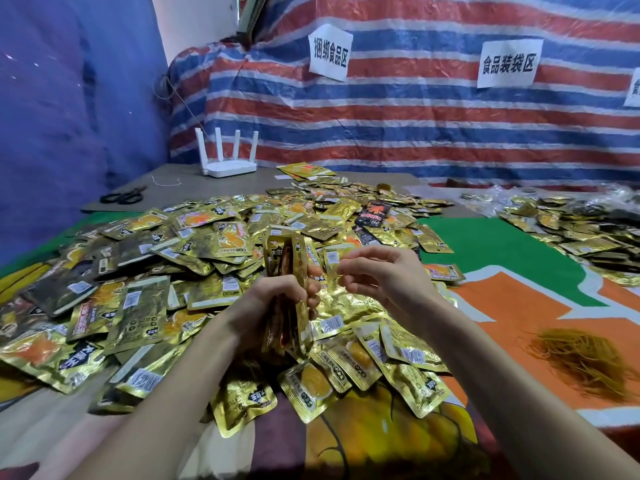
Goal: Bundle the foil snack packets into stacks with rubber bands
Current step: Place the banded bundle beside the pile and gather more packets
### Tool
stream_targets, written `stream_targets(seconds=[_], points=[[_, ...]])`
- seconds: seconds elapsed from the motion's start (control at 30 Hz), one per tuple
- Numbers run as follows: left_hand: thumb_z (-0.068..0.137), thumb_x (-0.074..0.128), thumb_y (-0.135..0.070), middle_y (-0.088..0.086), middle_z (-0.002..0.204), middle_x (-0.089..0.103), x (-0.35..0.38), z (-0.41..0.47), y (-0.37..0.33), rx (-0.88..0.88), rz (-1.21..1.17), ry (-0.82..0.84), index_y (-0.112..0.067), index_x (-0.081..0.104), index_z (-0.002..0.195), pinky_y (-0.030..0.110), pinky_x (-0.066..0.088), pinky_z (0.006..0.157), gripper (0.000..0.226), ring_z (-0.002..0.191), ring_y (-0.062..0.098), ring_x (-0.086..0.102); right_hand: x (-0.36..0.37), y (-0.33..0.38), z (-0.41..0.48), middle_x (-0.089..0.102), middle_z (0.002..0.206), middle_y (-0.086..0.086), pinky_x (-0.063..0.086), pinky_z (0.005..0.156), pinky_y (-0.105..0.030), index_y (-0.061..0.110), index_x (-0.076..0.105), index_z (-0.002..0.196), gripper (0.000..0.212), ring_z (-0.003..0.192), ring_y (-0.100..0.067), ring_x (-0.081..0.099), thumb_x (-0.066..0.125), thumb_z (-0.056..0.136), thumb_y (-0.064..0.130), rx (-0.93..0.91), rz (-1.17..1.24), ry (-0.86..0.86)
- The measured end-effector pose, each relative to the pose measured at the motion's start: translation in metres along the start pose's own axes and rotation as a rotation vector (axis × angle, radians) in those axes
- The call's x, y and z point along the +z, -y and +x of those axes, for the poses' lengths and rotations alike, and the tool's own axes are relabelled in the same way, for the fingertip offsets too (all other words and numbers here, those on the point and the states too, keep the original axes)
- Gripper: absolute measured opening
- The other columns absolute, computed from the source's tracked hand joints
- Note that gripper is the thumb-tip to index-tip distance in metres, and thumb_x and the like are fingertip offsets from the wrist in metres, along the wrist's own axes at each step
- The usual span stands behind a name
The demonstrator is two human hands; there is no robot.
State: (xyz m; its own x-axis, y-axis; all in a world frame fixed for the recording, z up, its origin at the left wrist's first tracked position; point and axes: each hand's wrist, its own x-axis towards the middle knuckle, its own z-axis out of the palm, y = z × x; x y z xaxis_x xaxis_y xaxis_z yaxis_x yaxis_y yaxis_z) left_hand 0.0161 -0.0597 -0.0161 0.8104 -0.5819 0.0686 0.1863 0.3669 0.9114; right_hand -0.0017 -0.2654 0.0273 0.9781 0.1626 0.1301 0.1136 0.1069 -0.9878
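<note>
At the lower middle, left hand [273, 299]: is gripping a stack of packets [287, 268] with fingers wrapped round it, standing it on edge, likely so the sides are squaring up for banding.
Just right of it, right hand [377, 275]: is hovering with fingers curled beside the stack's top; whether its grip is pinching a packet or a band, I cannot tell.
At the lower right, rubber bands [581, 362]: are lying in a loose heap on the cloth [519, 306], apparently within the right hand's reach, with open room between.
Across the middle, loose packets [156, 289]: are crowding the stack on three sides, so a finished bundle is probably needing the freer space to the right.
At the upper left, worktop [166, 181]: is carrying scissors [123, 195] and a router [228, 164], well apart from the work.
At the far back, striped tarp [415, 116]: is closing off the far edge.
</note>
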Motion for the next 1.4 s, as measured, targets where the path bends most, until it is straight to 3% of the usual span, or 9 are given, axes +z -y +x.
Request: stream_targets(seconds=[0.2, 0.4, 0.57, 0.7, 0.77, 0.9, 1.03, 1.2, 1.4], points=[[0.058, 0.068, -0.009, 0.005, 0.083, 0.052, -0.002, 0.000, -0.001, 0.023, 0.003, -0.011, -0.006, 0.052, 0.112, 0.036, 0.043, 0.073, 0.056, 0.071, 0.018, 0.052, -0.017, 0.008, 0.001, 0.074, 0.083, -0.015, 0.060, 0.067, -0.027, 0.001, 0.073, 0.089, 0.003, 0.073, -0.022, 0.071, 0.072, 0.086, 0.000, 0.027, -0.013, -0.138], [0.066, 0.057, -0.001, 0.006, 0.084, 0.052, -0.006, 0.000, 0.000, 0.064, -0.021, 0.005, -0.006, 0.052, 0.110, 0.038, 0.042, 0.076, 0.045, 0.073, 0.018, 0.052, -0.123, 0.030, -0.023, 0.071, 0.065, 0.005, 0.046, 0.053, -0.023, 0.015, 0.079, 0.078, 0.006, 0.067, -0.013, 0.064, 0.080, 0.084, 0.015, 0.165, -0.992, -0.374], [0.064, 0.060, -0.002, 0.005, 0.085, 0.053, -0.004, 0.003, 0.001, 0.059, -0.024, 0.020, -0.007, 0.050, 0.113, 0.036, 0.043, 0.076, 0.051, 0.074, 0.018, 0.052, -0.191, 0.026, -0.043, 0.074, 0.075, -0.009, 0.058, 0.073, -0.036, 0.007, 0.079, 0.078, 0.006, 0.074, -0.025, 0.068, 0.076, 0.079, 0.002, 0.472, -1.426, -0.507], [0.062, 0.061, -0.002, 0.005, 0.085, 0.053, -0.003, 0.003, 0.001, 0.058, -0.039, 0.025, -0.007, 0.050, 0.113, 0.037, 0.042, 0.076, 0.052, 0.074, 0.018, 0.052, -0.189, 0.019, -0.052, 0.061, 0.077, -0.010, 0.047, 0.063, -0.031, 0.008, 0.057, 0.079, 0.006, 0.075, -0.028, 0.061, 0.059, 0.084, 0.007, 0.619, -1.669, -0.467], [0.061, 0.062, -0.004, 0.005, 0.085, 0.052, -0.002, 0.002, 0.000, 0.071, -0.043, 0.028, -0.007, 0.050, 0.112, 0.035, 0.043, 0.075, 0.053, 0.074, 0.018, 0.052, -0.173, 0.022, -0.047, 0.061, 0.077, -0.011, 0.047, 0.059, -0.033, 0.006, 0.055, 0.079, 0.011, 0.073, -0.029, 0.059, 0.061, 0.085, 0.012, 0.516, -1.732, -0.454], [0.062, 0.060, -0.004, 0.003, 0.083, 0.050, 0.000, 0.001, -0.002, 0.118, -0.083, 0.012, -0.009, 0.050, 0.105, 0.033, 0.044, 0.071, 0.045, 0.073, 0.017, 0.049, -0.086, 0.023, -0.031, 0.070, 0.103, 0.010, 0.053, 0.070, -0.027, 0.020, 0.070, 0.109, 0.029, 0.086, -0.009, 0.067, 0.070, 0.092, 0.043, -0.118, -1.273, -0.209], [0.066, 0.058, -0.006, 0.003, 0.083, 0.053, -0.003, -0.003, -0.005, 0.144, -0.060, -0.049, -0.010, 0.054, 0.102, 0.034, 0.044, 0.069, 0.037, 0.072, 0.017, 0.052, 0.005, 0.013, -0.019, 0.068, 0.103, 0.014, 0.057, 0.078, -0.020, 0.025, 0.063, 0.121, 0.070, 0.092, 0.003, 0.065, 0.071, 0.068, 0.070, -0.166, -0.877, 0.193], [0.065, 0.060, -0.019, 0.003, 0.068, 0.066, -0.009, -0.010, -0.010, 0.065, 0.097, -0.221, -0.014, 0.079, 0.073, 0.024, 0.049, 0.047, 0.021, 0.054, 0.017, 0.061, 0.040, -0.008, -0.004, 0.067, 0.107, 0.014, 0.058, 0.080, -0.022, 0.017, 0.068, 0.117, 0.045, 0.093, -0.001, 0.067, 0.085, 0.078, 0.031, -0.384, -0.788, 0.238], [0.059, 0.070, -0.018, 0.013, 0.090, 0.061, -0.020, -0.002, -0.011, 0.090, -0.090, -0.185, -0.011, 0.074, 0.091, 0.033, 0.050, 0.062, 0.033, 0.078, 0.028, 0.052, 0.047, -0.019, 0.004, 0.074, 0.108, 0.004, 0.056, 0.087, -0.020, 0.012, 0.079, 0.109, 0.027, 0.104, 0.010, 0.064, 0.082, 0.083, 0.018, -0.451, -0.644, 0.195]])
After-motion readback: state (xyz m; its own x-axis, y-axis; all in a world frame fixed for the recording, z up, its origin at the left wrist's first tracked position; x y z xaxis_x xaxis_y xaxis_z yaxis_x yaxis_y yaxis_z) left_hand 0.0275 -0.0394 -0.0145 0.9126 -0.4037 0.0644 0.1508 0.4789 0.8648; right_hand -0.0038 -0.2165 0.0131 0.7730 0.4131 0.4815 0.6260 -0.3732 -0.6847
